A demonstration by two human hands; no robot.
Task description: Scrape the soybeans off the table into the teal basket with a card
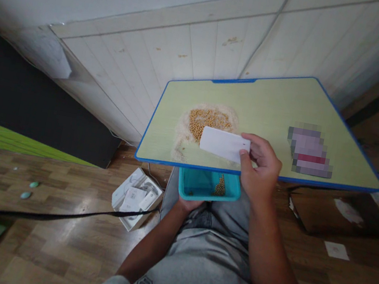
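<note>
My right hand (261, 167) pinches the end of a flat white card (221, 144) between thumb and fingers. The card's far end is at the near side of a pile of round yellow beans (203, 119), which look like soybeans. Pale grains (180, 133), like rice, ring the beans on the table. Under the table's front edge my left hand (190, 204) supports a turquoise plastic tray (188, 181) from below and behind; most of its fingers are hidden. A small heap of beans (219, 186) lies in the tray's right part.
The pale green table (270, 97) has a blue rim and stands by a panelled wall. A blurred-out rectangular item (308, 151) lies at its right. An opened white box (137, 199) sits on the floor, with a black strap (88, 215) crossing near it.
</note>
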